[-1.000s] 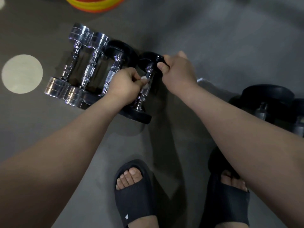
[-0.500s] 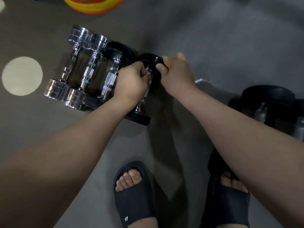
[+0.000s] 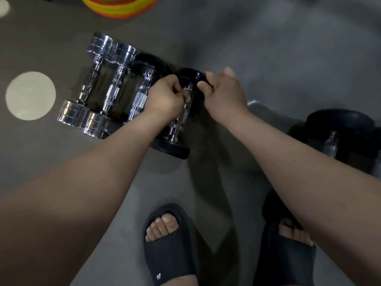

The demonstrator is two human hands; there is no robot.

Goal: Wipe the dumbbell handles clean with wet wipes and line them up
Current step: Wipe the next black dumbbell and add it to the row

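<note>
Several dumbbells lie side by side on the grey floor. Two chrome dumbbells (image 3: 90,85) (image 3: 112,93) are at the left, then a black-ended one (image 3: 141,100). The rightmost black-ended dumbbell (image 3: 179,124) has a chrome handle. My left hand (image 3: 165,96) is curled round the top of that handle, pinching a small white wet wipe (image 3: 186,93) against it. My right hand (image 3: 223,93) grips the dumbbell's far black end (image 3: 188,76).
More black dumbbells (image 3: 338,131) lie at the right edge. A pale crumpled cloth or wipe (image 3: 257,106) shows behind my right wrist. Stacked coloured discs (image 3: 119,7) sit at the top. My feet in black slippers (image 3: 169,244) stand below. A white floor dot (image 3: 31,96) is at the left.
My left hand has slid up the handle from its middle toward the far end, close to my right hand. My right hand has kept its hold.
</note>
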